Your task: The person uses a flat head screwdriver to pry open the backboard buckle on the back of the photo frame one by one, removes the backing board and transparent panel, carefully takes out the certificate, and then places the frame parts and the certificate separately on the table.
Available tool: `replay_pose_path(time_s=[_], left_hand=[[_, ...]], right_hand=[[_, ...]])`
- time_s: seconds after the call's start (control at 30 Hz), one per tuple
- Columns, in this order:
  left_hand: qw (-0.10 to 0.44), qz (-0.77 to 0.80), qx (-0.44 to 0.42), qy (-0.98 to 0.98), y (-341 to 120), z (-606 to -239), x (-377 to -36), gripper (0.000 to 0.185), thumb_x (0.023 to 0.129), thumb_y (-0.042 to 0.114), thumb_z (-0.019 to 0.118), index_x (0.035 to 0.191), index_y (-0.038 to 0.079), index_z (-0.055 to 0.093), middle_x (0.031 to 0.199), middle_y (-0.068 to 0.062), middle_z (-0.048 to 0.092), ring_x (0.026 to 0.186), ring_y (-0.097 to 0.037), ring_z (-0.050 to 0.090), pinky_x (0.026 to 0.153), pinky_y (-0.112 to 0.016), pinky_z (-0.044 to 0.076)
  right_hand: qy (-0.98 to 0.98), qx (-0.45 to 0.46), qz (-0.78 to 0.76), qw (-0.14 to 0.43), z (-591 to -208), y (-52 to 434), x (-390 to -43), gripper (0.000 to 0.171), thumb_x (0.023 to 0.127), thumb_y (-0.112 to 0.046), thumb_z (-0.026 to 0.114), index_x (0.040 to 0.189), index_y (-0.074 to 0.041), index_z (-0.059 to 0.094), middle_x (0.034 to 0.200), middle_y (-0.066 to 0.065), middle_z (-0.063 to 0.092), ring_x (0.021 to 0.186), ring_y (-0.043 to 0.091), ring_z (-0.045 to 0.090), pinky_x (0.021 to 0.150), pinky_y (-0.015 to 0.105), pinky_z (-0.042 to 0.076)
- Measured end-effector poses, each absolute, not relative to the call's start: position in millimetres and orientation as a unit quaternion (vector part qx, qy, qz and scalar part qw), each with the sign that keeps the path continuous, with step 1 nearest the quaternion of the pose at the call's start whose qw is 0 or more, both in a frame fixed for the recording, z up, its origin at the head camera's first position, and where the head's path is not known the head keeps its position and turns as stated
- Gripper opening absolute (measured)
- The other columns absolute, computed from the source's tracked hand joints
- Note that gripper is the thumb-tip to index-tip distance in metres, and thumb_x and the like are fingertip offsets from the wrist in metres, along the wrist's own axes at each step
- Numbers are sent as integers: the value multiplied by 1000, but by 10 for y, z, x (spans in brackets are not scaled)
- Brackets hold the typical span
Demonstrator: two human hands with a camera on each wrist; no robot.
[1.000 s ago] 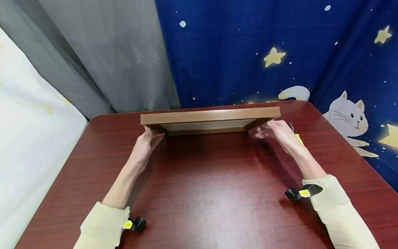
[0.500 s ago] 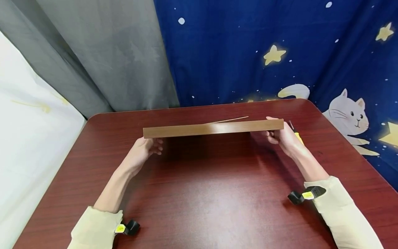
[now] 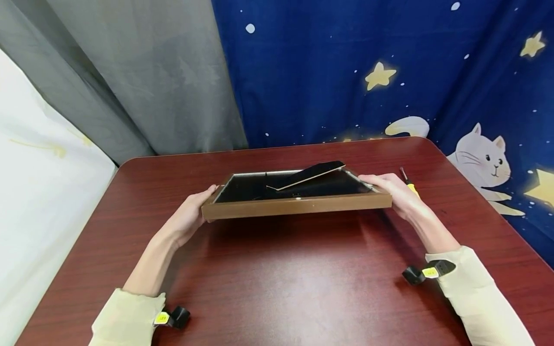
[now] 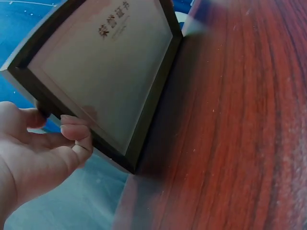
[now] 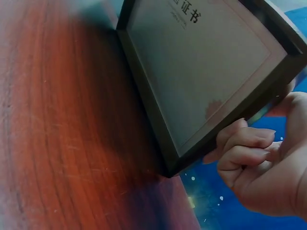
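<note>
A brown wooden picture frame hangs face down over the red-brown table, its black back up and its prop stand sticking up. My left hand grips the frame's left end and my right hand grips its right end. In the left wrist view the frame's glass front shows a certificate with printed characters, and my fingers curl round its edge. The right wrist view shows the same front with my fingers curled under its corner.
A small screwdriver with a yellow handle lies on the table just behind my right hand. A grey curtain and a blue starry cloth with a cat hang behind the table. White fabric lies to the left.
The frame stood upright on its edge at the table's far side; both hands have tipped it over toward me, so its black back and stand now face up.
</note>
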State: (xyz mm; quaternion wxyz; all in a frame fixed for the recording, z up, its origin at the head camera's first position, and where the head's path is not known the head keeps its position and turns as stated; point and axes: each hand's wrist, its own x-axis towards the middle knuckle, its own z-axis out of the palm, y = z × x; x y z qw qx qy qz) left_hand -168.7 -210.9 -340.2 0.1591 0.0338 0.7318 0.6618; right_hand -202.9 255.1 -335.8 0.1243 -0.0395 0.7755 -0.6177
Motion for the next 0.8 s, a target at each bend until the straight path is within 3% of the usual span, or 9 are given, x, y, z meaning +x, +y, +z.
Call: replay_pose_path(time_s=[0.07, 0.13, 0.2, 0.27, 0.3, 0.37, 0.4, 0.63, 0.8], left_hand=[[180, 646, 26, 741, -2112, -3398, -1686, 60, 108, 49, 40, 144, 3, 50, 130, -8, 59, 115, -19, 57, 97, -33, 46], [198, 628, 22, 752, -2110, -3396, -1681, 67, 107, 50, 44, 153, 1, 40, 154, -12, 43, 139, -23, 42, 113, -44, 36], [205, 606, 20, 769, -2112, -3407, -1675, 70, 105, 47, 50, 157, 3, 32, 159, -12, 34, 122, -26, 53, 112, -47, 32], [207, 578, 28, 789, -2121, -3422, -1667, 74, 104, 43, 56, 159, 6, 25, 142, -13, 48, 93, -20, 56, 107, -45, 32], [206, 565, 27, 799, -2125, -3430, -1661, 75, 102, 42, 59, 159, 6, 26, 118, -10, 57, 74, -17, 48, 101, -42, 33], [203, 539, 32, 817, -2131, -3445, -1653, 77, 101, 39, 63, 160, 6, 26, 81, -1, 44, 60, -16, 26, 89, -39, 33], [203, 531, 38, 822, -2133, -3447, -1648, 77, 100, 38, 64, 159, 5, 26, 76, 1, 33, 60, -13, 30, 89, -38, 34], [194, 478, 76, 853, -2133, -3481, -1640, 76, 100, 36, 65, 155, -4, 31, 83, -3, 49, 72, -17, 47, 74, -32, 48], [180, 462, 86, 864, -2123, -3572, -1633, 79, 100, 34, 65, 156, -5, 25, 79, -3, 49, 69, -17, 44, 61, -28, 40]], right_hand=[[806, -39, -576, 130, -3367, 2554, -2029, 29, 101, -34, 61, 109, -13, 78, 106, -2, 70, 97, 10, 59, 86, 24, 47], [834, -47, -534, 132, -3390, 2559, -2029, 42, 101, -38, 62, 124, -4, 72, 119, 1, 66, 105, 7, 54, 91, 24, 43], [847, -56, -510, 140, -3423, 2561, -2032, 51, 100, -39, 64, 132, 0, 66, 108, 6, 66, 89, 8, 57, 78, 25, 47], [853, -67, -495, 152, -3453, 2563, -2034, 54, 99, -40, 66, 136, -1, 63, 86, 4, 63, 68, 10, 54, 62, 27, 46], [854, -76, -489, 157, -3467, 2563, -2036, 52, 99, -38, 66, 135, -1, 63, 76, 2, 58, 59, 11, 50, 55, 29, 44], [855, -86, -483, 170, -3486, 2567, -2034, 51, 99, -36, 66, 134, 0, 61, 63, 1, 45, 46, 17, 40, 44, 34, 38], [855, -90, -479, 175, -3491, 2569, -2031, 50, 100, -36, 65, 135, 0, 61, 61, 1, 45, 46, 18, 41, 45, 34, 39], [865, -101, -454, 187, -3516, 2575, -2007, 55, 102, -31, 62, 144, 3, 50, 71, 4, 50, 52, 19, 46, 49, 31, 43], [872, -128, -435, 186, -3596, 2568, -2015, 49, 104, -26, 59, 142, 4, 51, 72, 5, 55, 50, 20, 47, 49, 30, 44]])
